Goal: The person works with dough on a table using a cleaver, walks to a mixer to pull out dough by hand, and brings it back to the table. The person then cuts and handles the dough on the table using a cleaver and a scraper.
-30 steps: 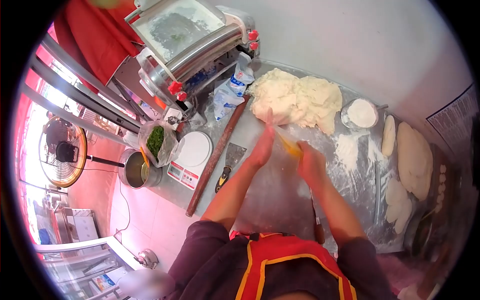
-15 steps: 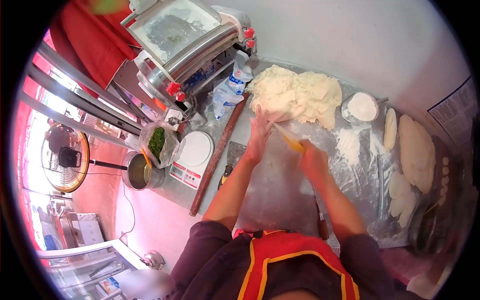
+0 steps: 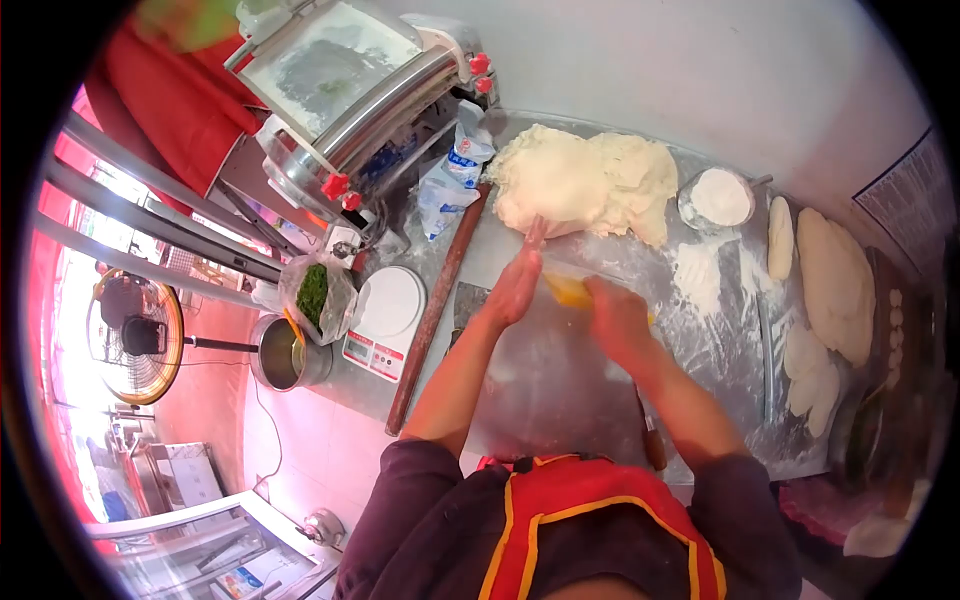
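A large pale mass of dough point(image 3: 580, 185) lies at the back of the metal worktop point(image 3: 545, 400). My left hand point(image 3: 518, 285) is held edge-on with its fingers stretched out, their tips at the dough's near edge. Whether they press into it I cannot tell. My right hand point(image 3: 617, 322) is closed round a yellow dough scraper point(image 3: 570, 291), whose blade points left toward my left palm. The scraper sits just in front of the dough, its far end partly hidden by my fingers.
Left stand a rolling pin point(image 3: 440, 310), a scale point(image 3: 388, 305), a bag of chopped greens point(image 3: 312, 290), a pot point(image 3: 283, 352) and a dough roller machine point(image 3: 390, 100). Right are a flour bowl point(image 3: 722, 198), loose flour point(image 3: 697, 278) and rolled dough pieces point(image 3: 835, 285).
My left hand has turned more edge-on, its fingertips now against the dough's edge. The scraper in my right hand has moved slightly left and lies flatter. The view has shifted a little.
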A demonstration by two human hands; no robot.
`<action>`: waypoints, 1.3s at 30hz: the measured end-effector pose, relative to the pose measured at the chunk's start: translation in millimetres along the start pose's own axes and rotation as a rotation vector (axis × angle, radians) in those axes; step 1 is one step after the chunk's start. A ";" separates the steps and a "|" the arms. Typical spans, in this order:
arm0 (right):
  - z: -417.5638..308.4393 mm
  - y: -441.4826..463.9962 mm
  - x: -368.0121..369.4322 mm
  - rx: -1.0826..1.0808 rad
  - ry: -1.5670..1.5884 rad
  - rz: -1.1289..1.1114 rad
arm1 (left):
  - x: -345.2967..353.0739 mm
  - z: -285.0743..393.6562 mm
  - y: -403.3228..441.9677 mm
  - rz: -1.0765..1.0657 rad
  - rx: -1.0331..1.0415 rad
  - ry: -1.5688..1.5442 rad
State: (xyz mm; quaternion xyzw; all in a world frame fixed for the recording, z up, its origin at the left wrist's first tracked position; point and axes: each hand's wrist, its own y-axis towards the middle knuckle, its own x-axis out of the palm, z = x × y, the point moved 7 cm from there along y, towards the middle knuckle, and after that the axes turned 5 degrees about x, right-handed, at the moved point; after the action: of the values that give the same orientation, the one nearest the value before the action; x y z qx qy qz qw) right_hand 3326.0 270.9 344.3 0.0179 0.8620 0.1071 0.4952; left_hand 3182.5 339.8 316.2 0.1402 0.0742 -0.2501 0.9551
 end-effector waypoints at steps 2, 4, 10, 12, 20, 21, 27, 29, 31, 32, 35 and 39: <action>10.4 7.4 -0.7 0.057 -0.015 -0.028 | 6.1 -5.0 -0.9 -0.104 0.043 0.140; 18.7 11.0 -2.7 0.103 -0.026 -0.033 | 6.1 -1.4 -1.2 -0.082 0.026 0.137; 14.6 5.9 2.5 0.090 -0.056 -0.050 | 4.3 -3.7 1.7 0.038 -0.096 -0.215; 27.9 12.0 -2.2 0.174 -0.050 -0.097 | 3.2 -10.7 2.3 0.113 -0.146 -0.426; -8.7 -15.0 -10.3 0.049 0.033 0.028 | -7.8 -27.2 8.8 0.513 -0.194 -1.081; -8.8 -14.3 -11.9 0.031 0.037 0.044 | -6.9 -18.3 10.3 0.504 -0.165 -0.933; 7.2 -4.2 -3.1 0.024 0.013 0.018 | 2.1 -0.8 5.6 0.275 -0.049 -0.223; 7.6 -2.2 -3.1 -0.002 0.024 0.039 | 2.8 5.4 3.5 0.170 0.149 -0.046; -6.8 -6.4 -8.5 -0.043 0.031 0.060 | 1.3 12.6 4.2 0.168 0.149 -0.116; -11.9 -7.7 -11.2 -0.065 0.034 0.073 | 0.4 16.1 5.4 0.167 0.151 -0.150; 10.3 3.2 2.3 0.020 -0.040 -0.018 | 6.1 21.4 3.9 0.054 0.165 -0.011; 9.4 2.0 5.2 0.069 -0.025 -0.049 | -0.5 12.4 5.1 0.071 0.148 0.024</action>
State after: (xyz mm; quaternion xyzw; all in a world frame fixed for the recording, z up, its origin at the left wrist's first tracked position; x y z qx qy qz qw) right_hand 3331.3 275.2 335.7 0.0151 0.8591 0.0646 0.5075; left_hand 3185.5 340.5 329.3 0.2159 0.0621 -0.2191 0.9495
